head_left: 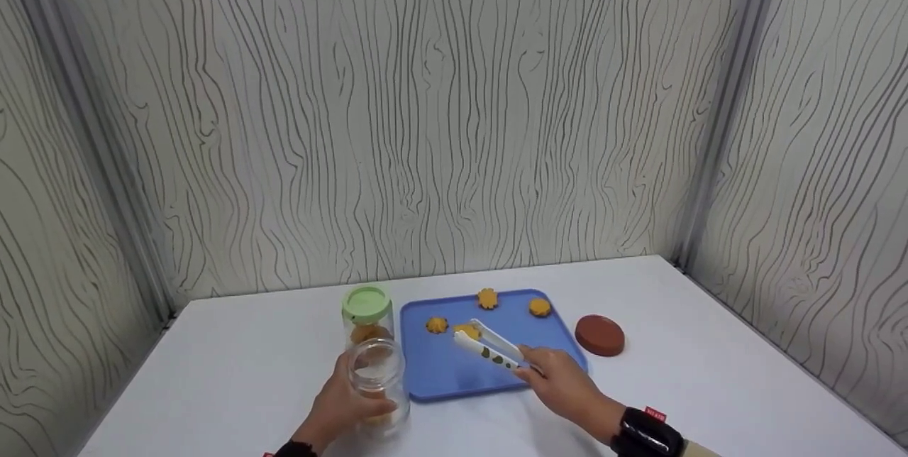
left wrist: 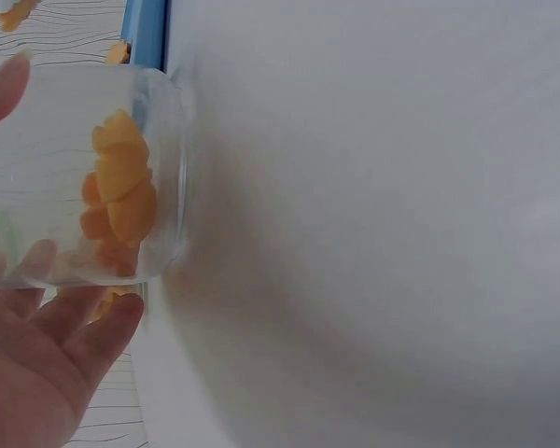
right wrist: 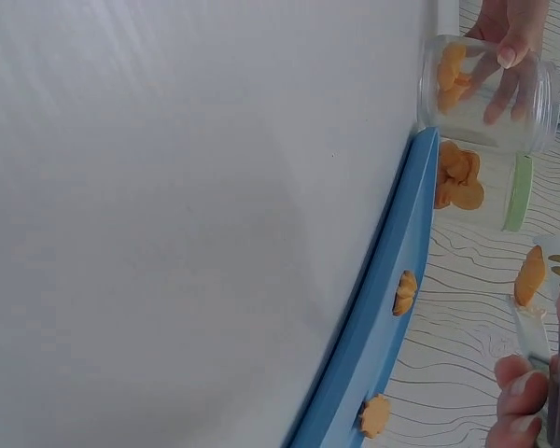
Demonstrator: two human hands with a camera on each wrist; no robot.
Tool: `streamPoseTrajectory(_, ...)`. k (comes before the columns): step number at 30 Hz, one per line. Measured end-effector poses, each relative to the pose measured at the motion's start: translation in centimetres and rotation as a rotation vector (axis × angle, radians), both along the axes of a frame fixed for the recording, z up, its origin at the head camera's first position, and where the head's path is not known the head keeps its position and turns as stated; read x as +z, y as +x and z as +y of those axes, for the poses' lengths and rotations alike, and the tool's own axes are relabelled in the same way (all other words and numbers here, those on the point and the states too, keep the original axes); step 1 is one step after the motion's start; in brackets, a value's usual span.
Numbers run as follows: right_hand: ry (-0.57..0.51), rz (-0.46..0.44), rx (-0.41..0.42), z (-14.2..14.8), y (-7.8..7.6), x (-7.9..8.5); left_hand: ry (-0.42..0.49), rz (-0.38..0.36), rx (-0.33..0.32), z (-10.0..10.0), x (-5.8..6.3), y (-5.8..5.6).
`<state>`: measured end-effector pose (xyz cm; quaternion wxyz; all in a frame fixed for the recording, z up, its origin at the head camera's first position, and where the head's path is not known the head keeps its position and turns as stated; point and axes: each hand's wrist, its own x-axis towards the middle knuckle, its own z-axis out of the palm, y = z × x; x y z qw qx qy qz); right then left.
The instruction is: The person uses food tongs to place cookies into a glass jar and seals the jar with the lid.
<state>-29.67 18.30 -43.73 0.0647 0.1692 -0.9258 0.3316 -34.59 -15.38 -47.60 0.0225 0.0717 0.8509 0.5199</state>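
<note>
My left hand grips a clear, lidless jar at the tray's left front, fingers and thumb around its wall. A few orange-yellow flower-shaped cookies lie at the bottom of that jar. With my right hand I hold white tongs with a dark leaf-like pattern. Between the tong tips is one cookie, lifted above the blue tray. Three other cookies rest on the tray: a left cookie, a back cookie and a right cookie.
Behind the lidless jar stands a second jar with a light green lid, with cookies inside. A round reddish-brown lid lies right of the tray. The white table meets a wood-grain-patterned panel at the back.
</note>
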Motion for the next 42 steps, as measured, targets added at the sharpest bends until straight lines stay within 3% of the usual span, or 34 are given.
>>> streamPoseTrajectory(5,-0.010,0.069,0.034,0.2,0.3,0.1,0.007,0.039,-0.013,-0.2,-0.2,0.2)
streamPoseTrajectory(13,-0.036,0.039,0.040,0.0,0.8,0.7,-0.022,0.027,0.007,-0.1,-0.1,0.0)
streamPoseTrajectory(23,-0.037,-0.009,0.038,-0.6,1.3,1.2,0.004,0.019,-0.003,0.0,0.0,0.1)
streamPoseTrajectory(31,-0.019,0.117,0.120,-1.2,1.7,1.4,0.028,0.037,-0.009,0.1,0.0,0.2)
streamPoseTrajectory(42,-0.010,0.104,0.141,-2.4,1.8,1.5,0.021,0.029,0.011,0.1,0.0,0.3)
